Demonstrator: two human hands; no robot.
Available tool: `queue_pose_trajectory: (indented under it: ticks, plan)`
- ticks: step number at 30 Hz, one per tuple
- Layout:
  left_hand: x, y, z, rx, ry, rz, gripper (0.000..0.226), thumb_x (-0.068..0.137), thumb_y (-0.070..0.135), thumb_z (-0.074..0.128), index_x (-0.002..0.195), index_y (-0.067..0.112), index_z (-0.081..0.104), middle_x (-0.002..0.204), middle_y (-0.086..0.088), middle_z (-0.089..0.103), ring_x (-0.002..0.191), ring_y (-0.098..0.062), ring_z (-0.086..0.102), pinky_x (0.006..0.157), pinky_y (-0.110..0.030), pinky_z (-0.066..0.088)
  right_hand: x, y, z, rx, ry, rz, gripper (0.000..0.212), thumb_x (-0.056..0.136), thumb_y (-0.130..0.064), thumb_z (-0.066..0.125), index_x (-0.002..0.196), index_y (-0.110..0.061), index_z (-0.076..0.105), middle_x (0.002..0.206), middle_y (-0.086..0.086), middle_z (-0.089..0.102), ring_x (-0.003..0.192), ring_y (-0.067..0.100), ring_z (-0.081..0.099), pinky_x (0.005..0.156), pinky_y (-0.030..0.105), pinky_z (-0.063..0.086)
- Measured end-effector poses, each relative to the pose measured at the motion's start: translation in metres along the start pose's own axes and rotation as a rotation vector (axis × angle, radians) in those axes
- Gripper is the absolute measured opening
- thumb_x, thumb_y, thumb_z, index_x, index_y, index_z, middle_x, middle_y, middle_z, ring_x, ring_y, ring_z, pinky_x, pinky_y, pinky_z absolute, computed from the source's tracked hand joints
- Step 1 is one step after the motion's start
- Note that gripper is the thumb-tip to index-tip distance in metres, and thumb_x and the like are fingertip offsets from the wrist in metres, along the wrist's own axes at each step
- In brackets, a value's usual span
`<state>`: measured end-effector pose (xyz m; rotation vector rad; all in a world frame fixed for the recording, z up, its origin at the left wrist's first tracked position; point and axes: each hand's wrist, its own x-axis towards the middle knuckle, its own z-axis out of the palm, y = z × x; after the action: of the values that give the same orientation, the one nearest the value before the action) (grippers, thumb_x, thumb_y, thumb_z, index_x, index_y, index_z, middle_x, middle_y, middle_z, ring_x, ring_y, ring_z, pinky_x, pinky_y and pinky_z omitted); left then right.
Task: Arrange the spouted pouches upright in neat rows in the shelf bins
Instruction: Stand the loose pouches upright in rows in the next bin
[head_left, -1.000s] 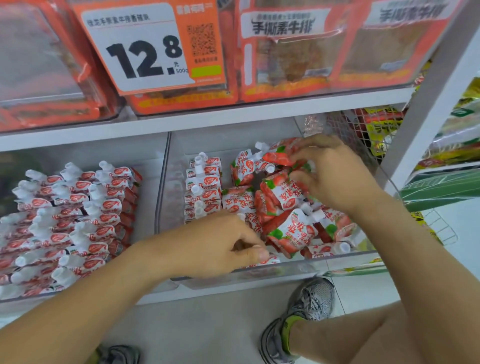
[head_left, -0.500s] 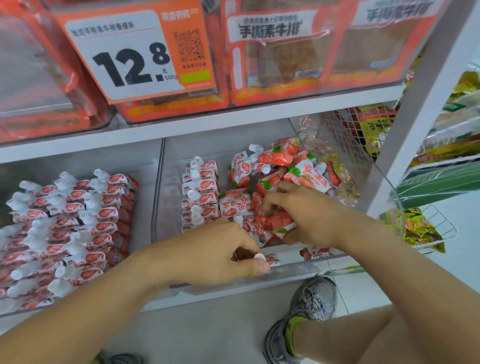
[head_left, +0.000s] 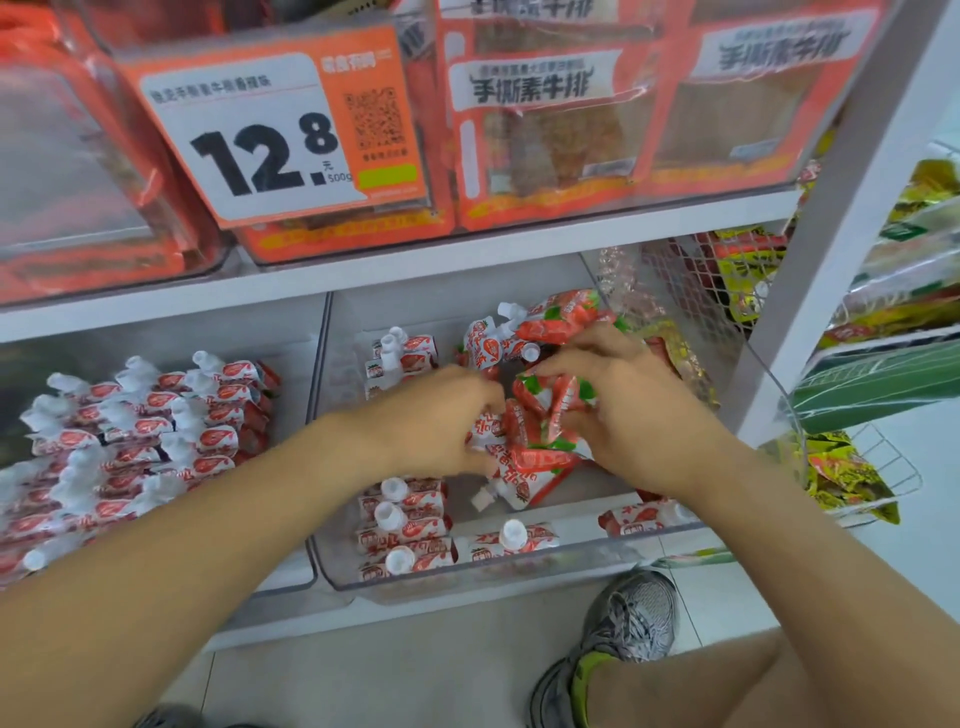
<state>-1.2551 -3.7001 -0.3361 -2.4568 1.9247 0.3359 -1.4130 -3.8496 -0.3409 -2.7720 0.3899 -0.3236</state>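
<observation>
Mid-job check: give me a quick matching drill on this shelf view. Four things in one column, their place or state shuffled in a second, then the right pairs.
Things
1. left bin's pouches
2. jumbled pouch pile
3. price sign
4. grey shoe

Place or state
A. on the floor below the shelf
B. lying in disorder in the right bin, under both hands
C. packed in neat rows, white caps up
D. on the front of an upper-shelf bin

Pairs: 1-C, 2-B, 3-D, 4-A

The left hand and right hand both grip pouches in the pile.
</observation>
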Motion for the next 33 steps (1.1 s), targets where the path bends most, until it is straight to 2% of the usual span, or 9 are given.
queue_pose_trajectory:
  ticks: [4,6,8,11,17,22,24,27,33]
  plan:
    - [0.016,-0.002,0.011,0.174,-0.117,0.003,0.060,0.063,0.051,0.082,0.106,0.016,0.056,0.100,-0.001,0.056,0.087,-0.019,0.057,0.068,-0.036,0.051,0.000,-0.002,0.000,0.010,0.134,-0.094,0.050,0.062,0.000,0.072,0.106,-0.024,0.071,0.118,0.002,0.059,0.109,0.030,0.049,0.090,0.047,0.045]
    - [0.018,-0.001,0.011,0.202,-0.121,0.004,0.051,0.064,0.045,0.083,0.097,0.015,0.057,0.094,-0.001,0.056,0.079,-0.018,0.056,0.059,-0.034,0.047,0.000,0.001,-0.001,0.083,0.061,-0.123,0.036,0.069,-0.018,0.079,0.104,-0.025,0.070,0.111,-0.004,0.062,0.105,0.022,0.051,0.091,0.041,0.046]
    - [0.018,0.000,0.009,0.190,-0.116,0.016,0.034,0.066,0.036,0.079,0.082,0.013,0.060,0.082,-0.004,0.059,0.069,-0.021,0.058,0.055,-0.036,0.051,0.001,-0.001,0.000,0.074,-0.040,-0.130,0.043,0.065,-0.045,0.085,0.103,-0.029,0.069,0.107,-0.009,0.060,0.105,0.015,0.049,0.093,0.034,0.044]
    - [0.011,-0.005,0.001,0.085,-0.092,0.001,0.015,0.068,0.024,0.072,0.075,0.013,0.064,0.065,-0.004,0.059,0.060,-0.021,0.059,0.054,-0.038,0.053,0.003,-0.006,0.007,0.033,-0.103,-0.162,0.052,0.057,-0.056,0.086,0.099,-0.030,0.071,0.100,-0.010,0.058,0.102,0.013,0.047,0.090,0.031,0.043]
    - [-0.001,-0.022,-0.023,-0.044,0.010,0.025,0.012,0.085,0.025,0.066,0.092,0.022,0.074,0.082,0.007,0.072,0.073,-0.007,0.064,0.071,-0.031,0.053,0.012,-0.013,0.012,0.091,-0.138,-0.198,0.036,0.069,-0.039,0.085,0.099,-0.028,0.071,0.098,-0.010,0.061,0.089,0.011,0.058,0.079,0.031,0.050]
    - [-0.011,-0.016,-0.028,-0.235,0.074,-0.005,0.012,0.091,0.033,0.064,0.098,0.027,0.072,0.079,0.014,0.070,0.071,0.002,0.062,0.068,-0.022,0.048,0.014,-0.013,0.014,0.282,-0.119,-0.151,0.057,0.066,-0.047,0.086,0.112,-0.024,0.063,0.099,-0.016,0.065,0.083,-0.002,0.055,0.071,0.004,0.040]
    - [-0.014,-0.011,-0.030,-0.291,0.110,0.003,0.013,0.092,0.034,0.062,0.098,0.027,0.071,0.086,0.013,0.072,0.077,0.001,0.063,0.070,-0.019,0.047,0.014,-0.017,0.020,0.297,-0.136,-0.171,0.058,0.068,-0.049,0.084,0.113,-0.023,0.059,0.102,-0.013,0.067,0.085,0.002,0.059,0.072,0.013,0.046]
    - [-0.019,-0.003,-0.028,-0.334,0.151,0.005,0.011,0.094,0.031,0.061,0.098,0.026,0.069,0.087,0.013,0.070,0.079,0.002,0.062,0.069,-0.014,0.044,0.017,-0.021,0.028,0.260,-0.103,-0.185,0.040,0.076,-0.042,0.079,0.102,-0.021,0.058,0.092,-0.010,0.061,0.080,0.011,0.058,0.067,0.029,0.046]
    - [-0.042,-0.005,-0.030,-0.396,0.419,-0.138,0.014,0.100,0.036,0.045,0.093,0.027,0.054,0.071,0.008,0.063,0.068,-0.002,0.058,0.058,-0.018,0.040,0.016,-0.008,0.017,0.468,-0.114,-0.036,0.040,0.068,-0.029,0.089,0.098,-0.020,0.065,0.083,-0.009,0.067,0.069,0.003,0.064,0.063,0.019,0.054]
